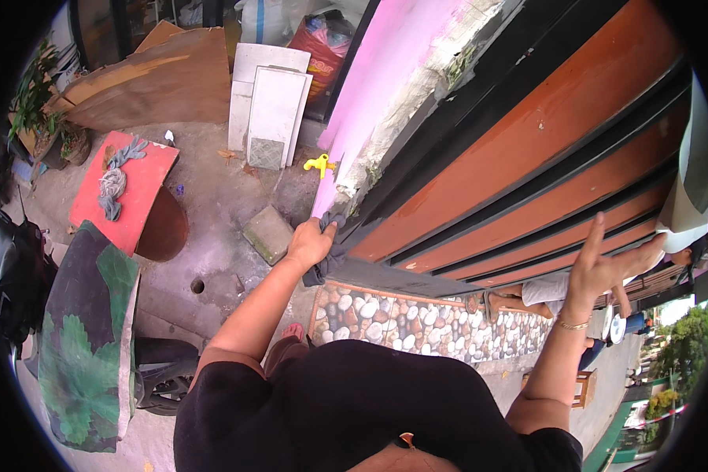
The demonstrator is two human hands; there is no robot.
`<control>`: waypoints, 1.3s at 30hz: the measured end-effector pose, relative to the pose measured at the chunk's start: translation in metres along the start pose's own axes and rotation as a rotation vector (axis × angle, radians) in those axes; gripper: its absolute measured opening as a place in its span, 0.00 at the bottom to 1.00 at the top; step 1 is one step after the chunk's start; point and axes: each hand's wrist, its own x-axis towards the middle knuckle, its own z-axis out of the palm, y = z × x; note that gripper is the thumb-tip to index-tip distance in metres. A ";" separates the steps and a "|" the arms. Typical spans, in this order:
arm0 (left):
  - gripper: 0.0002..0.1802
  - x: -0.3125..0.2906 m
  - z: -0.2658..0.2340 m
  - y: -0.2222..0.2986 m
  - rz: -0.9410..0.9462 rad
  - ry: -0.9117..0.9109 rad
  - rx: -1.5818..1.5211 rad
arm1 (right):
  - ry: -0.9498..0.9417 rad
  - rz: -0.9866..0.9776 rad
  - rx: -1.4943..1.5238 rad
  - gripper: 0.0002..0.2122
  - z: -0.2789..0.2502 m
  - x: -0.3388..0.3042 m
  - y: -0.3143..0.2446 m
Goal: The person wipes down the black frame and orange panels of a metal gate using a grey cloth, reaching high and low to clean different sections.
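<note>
My left hand [313, 242] is closed on a dark grey cloth [322, 263], pressed at the end of the gate near the base of a pink wall post [362, 86]. The gate [519, 141] has orange panels and black bars. To the right, my right hand [594, 271] is raised beside the gate with its fingers stretched apart. Its farther fingers reach the lower edge of a curled white sheet [688, 200]; whether they touch it I cannot tell. A yellow tap [319, 164] sticks out of the post just above my left hand.
A concrete block [267, 234] lies left of the post. White boards [274, 110] lean behind it. Farther left stand a red-topped table [126, 189] with rags and a covered motorbike [86, 338]. Pebble-patterned tiles [417, 322] run under the gate. Another person's legs [511, 303] show beyond.
</note>
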 end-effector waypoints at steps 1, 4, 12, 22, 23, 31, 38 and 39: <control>0.31 -0.002 -0.004 0.016 -0.003 0.044 -0.127 | -0.045 0.081 0.139 0.37 -0.005 -0.022 -0.020; 0.34 -0.004 0.018 0.027 -0.003 -0.029 -0.597 | -0.695 0.265 0.634 0.24 -0.020 -0.089 -0.067; 0.25 -0.053 0.010 0.104 0.597 0.031 -0.802 | -1.122 0.928 1.662 0.22 0.017 -0.104 -0.158; 0.24 -0.073 -0.038 0.105 0.276 -0.375 -1.391 | -1.152 0.606 1.197 0.08 0.031 -0.064 -0.184; 0.20 -0.062 -0.040 0.095 0.453 -0.130 -1.066 | -1.158 0.609 1.203 0.08 0.030 -0.053 -0.183; 0.26 -0.028 -0.076 0.168 1.094 0.761 -0.287 | -0.125 0.371 0.671 0.08 0.050 0.011 -0.096; 0.27 0.009 -0.022 0.167 1.063 1.137 0.021 | -0.130 0.459 0.657 0.05 0.070 -0.006 -0.080; 0.26 0.010 -0.006 0.150 1.076 1.086 -0.023 | -0.152 0.391 0.564 0.05 0.069 -0.015 -0.075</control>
